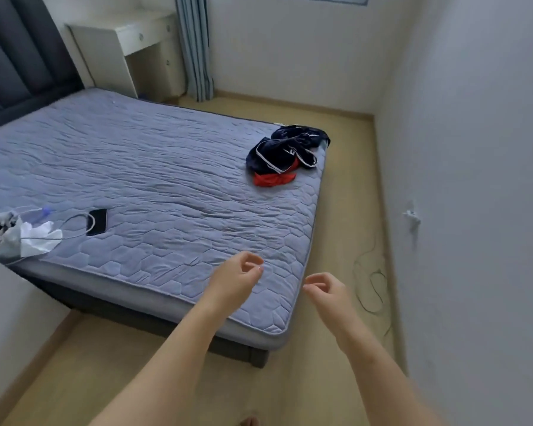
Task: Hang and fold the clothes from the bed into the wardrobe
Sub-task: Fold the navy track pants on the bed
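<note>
Two soft, light garments, navy clothes (288,149) over a red one (273,179); my left hand (237,279) and right hand (328,290), loosely curled, hold nothing—I'd bunch the fabric.

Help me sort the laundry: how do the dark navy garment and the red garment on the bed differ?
The dark navy garment has white piping; the red garment is plain. The navy one is the bigger heap and lies on top; the red one is mostly hidden beneath, peeking out at the near side. Both are crumpled, unfolded, near the bed's far corner.

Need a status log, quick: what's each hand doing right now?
Left hand: open, fingers loosely curled, holding nothing.
Right hand: open, fingers loosely curled, holding nothing.
</note>
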Tool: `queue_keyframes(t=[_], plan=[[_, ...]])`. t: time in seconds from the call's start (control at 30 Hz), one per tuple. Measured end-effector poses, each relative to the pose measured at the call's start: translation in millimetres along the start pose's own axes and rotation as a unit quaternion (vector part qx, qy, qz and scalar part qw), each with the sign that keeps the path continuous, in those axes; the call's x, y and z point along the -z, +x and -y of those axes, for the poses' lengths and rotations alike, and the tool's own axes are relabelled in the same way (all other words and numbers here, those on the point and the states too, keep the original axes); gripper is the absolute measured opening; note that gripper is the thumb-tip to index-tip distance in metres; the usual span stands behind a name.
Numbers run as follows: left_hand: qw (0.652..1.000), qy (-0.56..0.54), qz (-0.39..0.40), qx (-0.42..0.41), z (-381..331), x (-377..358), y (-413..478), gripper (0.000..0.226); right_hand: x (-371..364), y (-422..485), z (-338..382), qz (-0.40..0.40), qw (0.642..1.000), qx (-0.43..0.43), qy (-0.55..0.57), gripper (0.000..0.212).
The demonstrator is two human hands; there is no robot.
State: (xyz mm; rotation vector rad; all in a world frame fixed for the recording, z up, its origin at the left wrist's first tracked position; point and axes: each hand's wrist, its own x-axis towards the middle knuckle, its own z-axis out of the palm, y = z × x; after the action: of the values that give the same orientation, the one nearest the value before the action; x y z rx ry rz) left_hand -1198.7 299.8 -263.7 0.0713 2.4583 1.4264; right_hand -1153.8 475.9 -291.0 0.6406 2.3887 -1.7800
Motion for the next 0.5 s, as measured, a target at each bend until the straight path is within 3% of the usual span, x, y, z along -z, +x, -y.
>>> queue_keyframes(t=[0.2, 0.5], plan=[[0.998, 0.02, 0.061, -0.011, -23, -25, 64, 0.011, 32, 39, 4, -0.03, 0.999, -0.039, 0.011, 0.007], [0.997, -0.006, 0.081, -0.009, -86, -92, 175, 0.018, 125, 143, 11, -0.061, 0.996, -0.051, 0.029, 0.007]])
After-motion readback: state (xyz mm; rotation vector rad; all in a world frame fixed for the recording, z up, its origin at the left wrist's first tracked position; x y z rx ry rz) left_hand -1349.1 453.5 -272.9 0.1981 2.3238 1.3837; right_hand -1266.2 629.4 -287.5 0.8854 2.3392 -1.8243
